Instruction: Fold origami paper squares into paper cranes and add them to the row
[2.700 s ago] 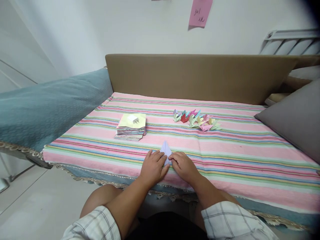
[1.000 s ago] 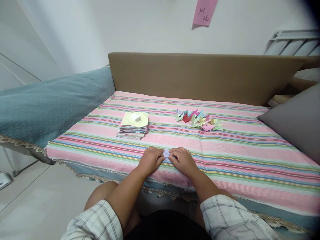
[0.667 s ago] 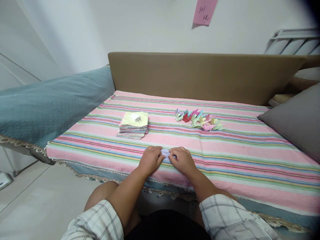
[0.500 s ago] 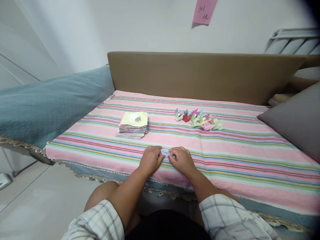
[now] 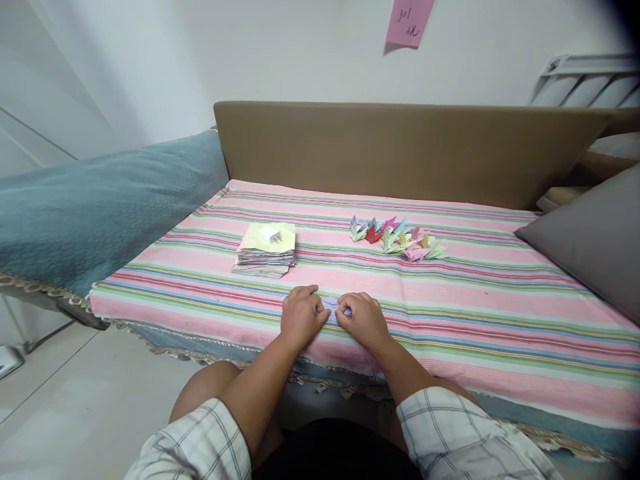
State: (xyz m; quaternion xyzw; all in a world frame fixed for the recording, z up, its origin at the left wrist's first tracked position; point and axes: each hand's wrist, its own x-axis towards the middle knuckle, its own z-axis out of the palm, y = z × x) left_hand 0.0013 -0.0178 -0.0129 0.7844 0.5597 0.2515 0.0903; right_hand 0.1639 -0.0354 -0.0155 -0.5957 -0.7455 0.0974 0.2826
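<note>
A small piece of folded lavender paper lies low over the striped cloth, between my two hands. My left hand pinches its left end with thumb and forefinger, while the other fingers reach forward. At the right end, my right hand grips the paper between thumb and curled forefinger. My fingers cover both ends, so only the middle strip shows. Beyond my left hand stands a stack of coloured paper with a yellow sheet on top. Several folded paper cranes in mixed colours sit farther off to the right.
A white plug adapter rests on the stack. The striped cloth covers the seat, with a brown backrest behind. A blue-covered armrest bounds the left, a grey cushion the right. A pink note hangs on the wall.
My left hand's outer fingers have lifted and stretched forward a little. Both hands stay on the lavender paper, and less of it shows between them.
</note>
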